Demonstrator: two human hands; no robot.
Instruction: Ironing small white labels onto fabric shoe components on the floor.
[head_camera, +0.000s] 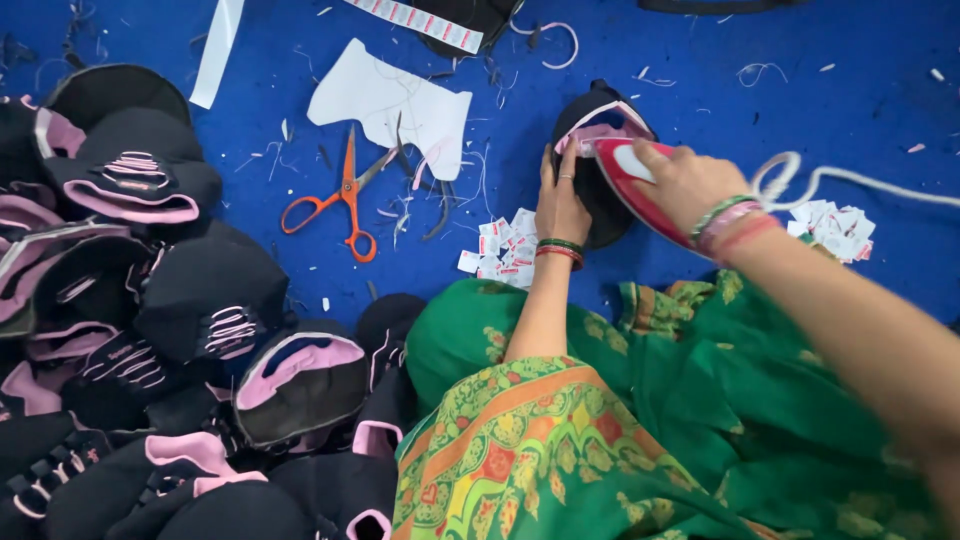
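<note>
My left hand (560, 200) presses flat on the near edge of a black and pink shoe upper (598, 122) lying on the blue floor cloth (700, 90). My right hand (685, 180) grips a red and white iron (625, 172), which rests on that same upper. The iron's white cord (830, 178) loops off to the right past my wrist. Both wrists wear green and red bangles. My lap in a green patterned garment (600, 420) fills the lower right.
A large heap of black and pink shoe uppers (150, 330) fills the left side. Orange scissors (345, 195) and a white paper pattern (395, 100) lie at top centre. Small white labels (500, 250) sit by my left wrist, more labels (835, 228) at right.
</note>
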